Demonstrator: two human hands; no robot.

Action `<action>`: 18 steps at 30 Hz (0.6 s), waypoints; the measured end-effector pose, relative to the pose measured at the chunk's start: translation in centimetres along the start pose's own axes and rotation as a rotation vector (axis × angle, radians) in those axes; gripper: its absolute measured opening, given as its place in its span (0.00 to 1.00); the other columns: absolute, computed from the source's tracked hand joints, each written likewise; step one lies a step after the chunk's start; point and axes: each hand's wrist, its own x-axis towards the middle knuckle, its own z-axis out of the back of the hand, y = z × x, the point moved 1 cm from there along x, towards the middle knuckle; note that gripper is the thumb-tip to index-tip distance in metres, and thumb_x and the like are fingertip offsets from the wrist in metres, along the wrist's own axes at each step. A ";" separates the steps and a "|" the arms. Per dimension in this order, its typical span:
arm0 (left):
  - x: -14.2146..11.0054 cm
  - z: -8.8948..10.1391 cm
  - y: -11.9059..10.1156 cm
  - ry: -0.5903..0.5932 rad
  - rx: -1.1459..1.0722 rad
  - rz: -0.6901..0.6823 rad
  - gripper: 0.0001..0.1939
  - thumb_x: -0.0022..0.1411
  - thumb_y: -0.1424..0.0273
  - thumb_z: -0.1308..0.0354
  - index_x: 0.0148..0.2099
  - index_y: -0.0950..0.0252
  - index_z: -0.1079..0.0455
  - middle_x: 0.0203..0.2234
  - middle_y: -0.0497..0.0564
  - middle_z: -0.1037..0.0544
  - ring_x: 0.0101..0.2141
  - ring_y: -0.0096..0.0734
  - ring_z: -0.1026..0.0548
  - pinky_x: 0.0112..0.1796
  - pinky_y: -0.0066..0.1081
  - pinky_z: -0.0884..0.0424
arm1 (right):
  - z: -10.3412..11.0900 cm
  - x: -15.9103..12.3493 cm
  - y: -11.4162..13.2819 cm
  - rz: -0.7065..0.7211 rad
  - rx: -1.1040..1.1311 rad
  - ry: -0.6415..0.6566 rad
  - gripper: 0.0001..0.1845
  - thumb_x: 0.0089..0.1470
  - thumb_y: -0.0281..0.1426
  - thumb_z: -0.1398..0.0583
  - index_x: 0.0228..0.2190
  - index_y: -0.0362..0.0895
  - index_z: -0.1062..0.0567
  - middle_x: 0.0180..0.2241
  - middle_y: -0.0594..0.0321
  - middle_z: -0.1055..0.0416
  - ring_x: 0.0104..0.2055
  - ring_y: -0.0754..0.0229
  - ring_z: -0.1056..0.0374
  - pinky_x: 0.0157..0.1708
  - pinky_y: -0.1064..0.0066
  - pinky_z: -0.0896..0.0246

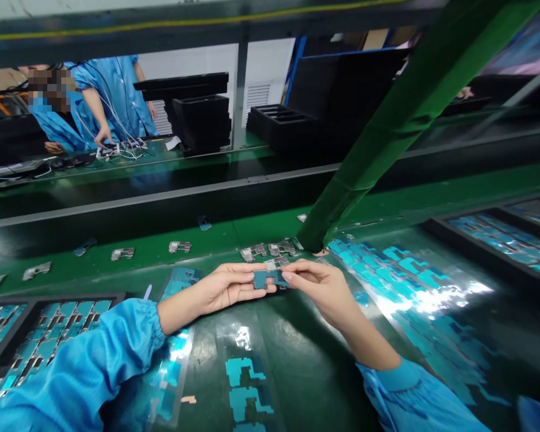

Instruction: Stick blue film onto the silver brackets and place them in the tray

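A left hand [222, 289] and a right hand [324, 293] each pinch one end of a small, flat, teal-blue rectangular component [270, 278], holding it just above a dark green bench [297, 372]. Small silver metal plates [261, 252] lie in a loose row just beyond the hands. Glossy sheets of teal cut shapes [400, 270] lie on the bench to the right. Farther off, across a green-and-black conveyor frame [162, 198], a person in a blue smock [117, 90] reaches toward wired devices [117, 150].
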 end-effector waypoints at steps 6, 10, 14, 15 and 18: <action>-0.1 -0.3 -0.2 0.037 0.005 -0.007 0.18 0.65 0.80 0.43 0.57 0.76 0.30 0.48 0.67 0.22 0.50 0.46 0.23 0.55 0.35 0.28 | 0.1 -0.1 0.0 0.013 -0.022 0.012 0.19 0.43 0.46 0.26 0.30 0.43 0.17 0.33 0.55 0.24 0.37 0.51 0.28 0.38 0.64 0.29; 0.0 -0.3 -0.2 0.050 0.019 -0.009 0.19 0.65 0.80 0.43 0.58 0.75 0.30 0.50 0.67 0.23 0.52 0.47 0.24 0.56 0.34 0.28 | 0.1 -0.1 0.1 0.010 -0.029 0.008 0.20 0.43 0.46 0.27 0.29 0.43 0.17 0.33 0.55 0.24 0.36 0.51 0.28 0.37 0.65 0.29; -0.1 -0.3 -0.2 0.033 0.030 -0.011 0.19 0.65 0.80 0.44 0.59 0.75 0.30 0.50 0.67 0.23 0.52 0.46 0.24 0.56 0.34 0.29 | 0.0 -0.1 0.4 0.020 -0.027 0.008 0.19 0.43 0.45 0.27 0.29 0.43 0.17 0.32 0.56 0.24 0.35 0.51 0.28 0.36 0.65 0.29; -0.1 -0.3 -0.2 0.027 0.033 -0.012 0.20 0.65 0.80 0.43 0.59 0.75 0.31 0.50 0.67 0.23 0.52 0.46 0.24 0.56 0.34 0.28 | 0.0 -0.1 0.5 0.020 -0.029 0.009 0.19 0.43 0.45 0.27 0.29 0.43 0.17 0.32 0.56 0.24 0.36 0.51 0.27 0.37 0.65 0.29; -0.3 -0.5 -0.2 0.027 0.055 -0.012 0.21 0.66 0.80 0.43 0.60 0.75 0.32 0.50 0.67 0.23 0.52 0.46 0.24 0.56 0.34 0.29 | 0.0 -0.1 0.6 0.016 -0.037 0.020 0.18 0.44 0.44 0.27 0.30 0.43 0.17 0.32 0.56 0.24 0.36 0.52 0.27 0.37 0.65 0.29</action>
